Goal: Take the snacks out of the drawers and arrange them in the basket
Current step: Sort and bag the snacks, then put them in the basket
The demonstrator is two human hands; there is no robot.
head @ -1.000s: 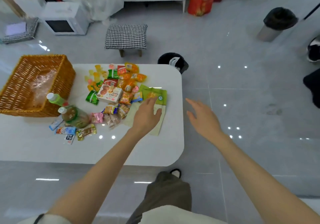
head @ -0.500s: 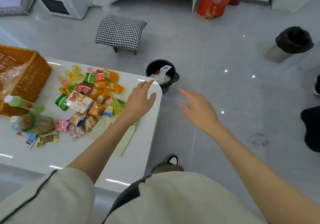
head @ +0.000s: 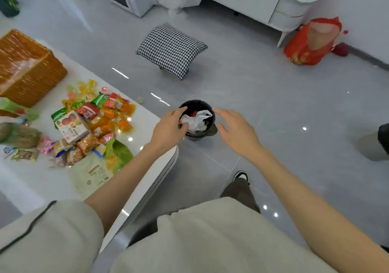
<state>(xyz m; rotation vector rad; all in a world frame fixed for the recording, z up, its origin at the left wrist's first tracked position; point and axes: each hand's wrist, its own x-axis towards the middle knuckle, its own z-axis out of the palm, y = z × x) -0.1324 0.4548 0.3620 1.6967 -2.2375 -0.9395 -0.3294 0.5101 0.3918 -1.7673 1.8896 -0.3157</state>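
Snacks (head: 94,125): lying loose in a heap on the white table (head: 42,188), just beside the wicker basket (head: 42,78), and none are going into it yet. The basket is holding only something pale and see-through. Left hand (head: 168,128): a second ago it was resting on the green packet (head: 117,152). Now you are carrying it off the table, past the corner, so it is hanging in front of the black bin (head: 195,102) on the floor, fingers loosely curved and gripping nothing. Whether it is touching the bin I cannot tell. Right hand (head: 235,131): travelling alongside it, fingers spread, empty, on the bin's other side. View: you are swinging away from the pile, so the basket is sliding to the left edge while the white cabinet with drawers (head: 252,0) is coming in at the top, beyond the checked stool (head: 171,49). Reading: you are probably leaving the heap to fetch more from the drawers, and the arranging is still waiting.
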